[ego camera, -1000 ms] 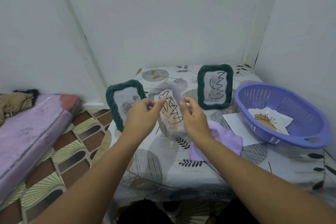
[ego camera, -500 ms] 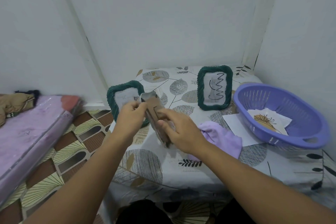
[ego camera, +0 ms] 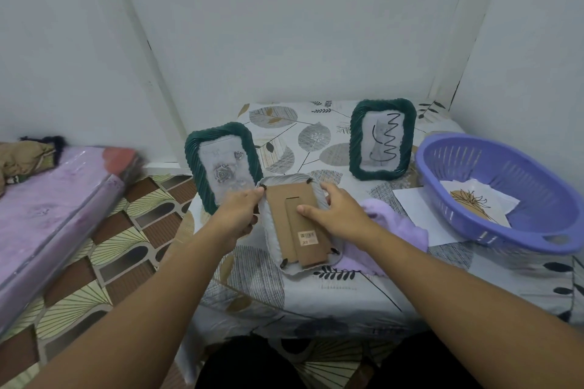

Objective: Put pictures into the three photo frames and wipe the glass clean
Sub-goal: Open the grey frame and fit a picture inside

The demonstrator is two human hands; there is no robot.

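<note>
The fingers (ego camera: 311,210) of the right hand (ego camera: 339,215) lie straight and spread, pressing flat on the brown cardboard back and its folded stand, while the left hand (ego camera: 235,215) curls its fingers round the left rim of the same pale grey ribbed photo frame (ego camera: 297,221), thumb tip at the dark turn-clip near the upper left corner. This frame lies face down directly under both sets of fingers, on the leaf-patterned tablecloth of the table (ego camera: 316,297). Its long axis runs away from the person, leaning slightly to the left at the far end. The hands are about equally near, one on each long side.

Largest first, around the fingers: the lilac slotted plastic basket (ego camera: 467,161) sits well off beyond the right hand, one leaf drawing on paper (ego camera: 474,202) inside it. One white sheet (ego camera: 410,208) lies between the basket and the right hand. A lilac cloth (ego camera: 388,230) is bunched just under that wrist, touching the frame's right edge. A dark green rope-edged frame (ego camera: 221,164) with a grey rose picture stands just beyond the left fingers; a second green frame (ego camera: 382,139) with a black zigzag line stands farther off, past the right fingertips.

Counted: three frames, two upright and filled, one face down; one cloth; one basket. Small dark clips show at three of the grey frame's corners, and the next move likely turns on closing them, the left thumb already being at one.
</note>
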